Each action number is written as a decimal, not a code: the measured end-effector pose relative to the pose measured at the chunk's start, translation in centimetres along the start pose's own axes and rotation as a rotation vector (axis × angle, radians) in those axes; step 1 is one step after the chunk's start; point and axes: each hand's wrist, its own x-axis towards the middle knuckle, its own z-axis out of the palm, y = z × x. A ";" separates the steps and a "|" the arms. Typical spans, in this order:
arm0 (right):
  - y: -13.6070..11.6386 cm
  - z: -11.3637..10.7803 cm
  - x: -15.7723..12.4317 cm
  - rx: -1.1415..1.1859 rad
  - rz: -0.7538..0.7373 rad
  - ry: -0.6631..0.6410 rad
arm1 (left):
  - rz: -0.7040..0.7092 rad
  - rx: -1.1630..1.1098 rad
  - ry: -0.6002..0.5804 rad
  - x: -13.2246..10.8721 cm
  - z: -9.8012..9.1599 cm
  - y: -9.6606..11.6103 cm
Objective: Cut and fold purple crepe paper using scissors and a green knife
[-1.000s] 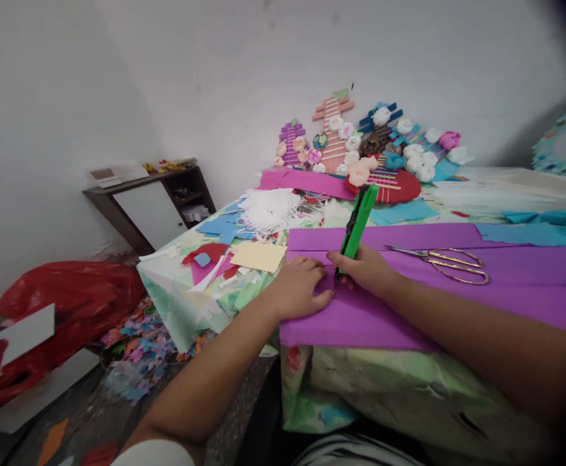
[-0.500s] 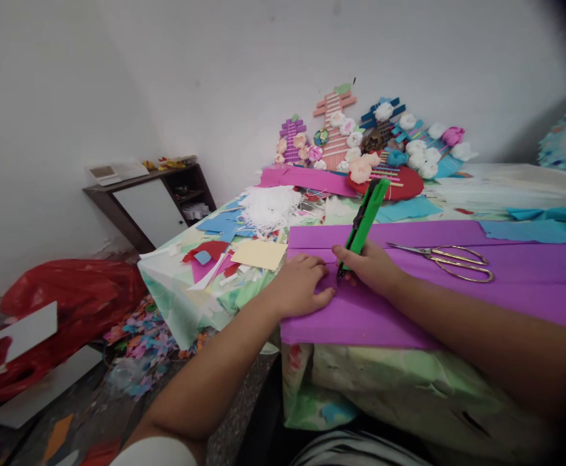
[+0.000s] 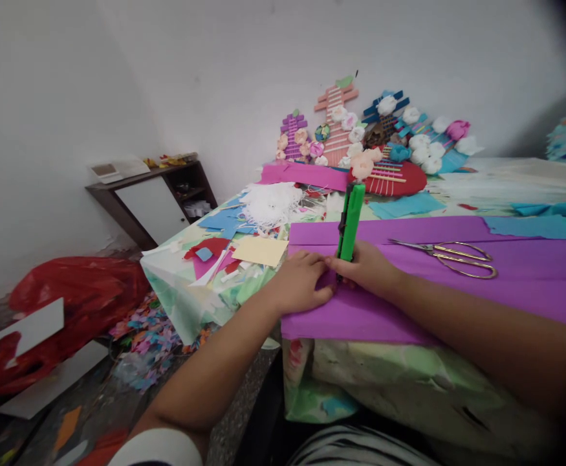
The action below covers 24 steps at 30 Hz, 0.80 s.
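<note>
A large purple sheet point(image 3: 457, 310), folded in long bands, covers the front of the table. Spread over its left end, my left hand point(image 3: 302, 281) presses down with the thumb apart from the fingers. Close beside it, my right hand point(image 3: 367, 268) is closed around the lower part of a green and black box cutter point(image 3: 350, 223). The cutter stands nearly upright with its lower end at the purple sheet; its tip is hidden by my fingers. Gold-handled scissors point(image 3: 450, 254) lie on the sheet to the right of my right hand.
White shredded strands point(image 3: 273, 204), a cream card point(image 3: 260, 251) and paper scraps lie to the left. Decorated stick crafts with paper flowers point(image 3: 338, 129) lean on the wall behind. A low cabinet point(image 3: 154, 207), a red plastic bag point(image 3: 83, 294) and floor scraps are further left.
The box cutter has tipped from leaning right to nearly upright, its top moving left. My right hand has come closer to my left hand, which stays pressed on the purple sheet.
</note>
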 end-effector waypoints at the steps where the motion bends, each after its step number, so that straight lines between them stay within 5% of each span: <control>1: 0.1 0.0 0.0 0.004 0.004 0.000 | 0.000 0.001 0.002 0.0 0.0 0.0; 10: 0.5 -0.3 0.2 0.133 0.078 0.055 | 0.037 0.024 -0.001 0.0 -0.1 0.0; 24: 0.3 0.0 -0.2 -0.023 0.000 -0.010 | 0.020 -0.013 0.015 0.0 0.0 -0.1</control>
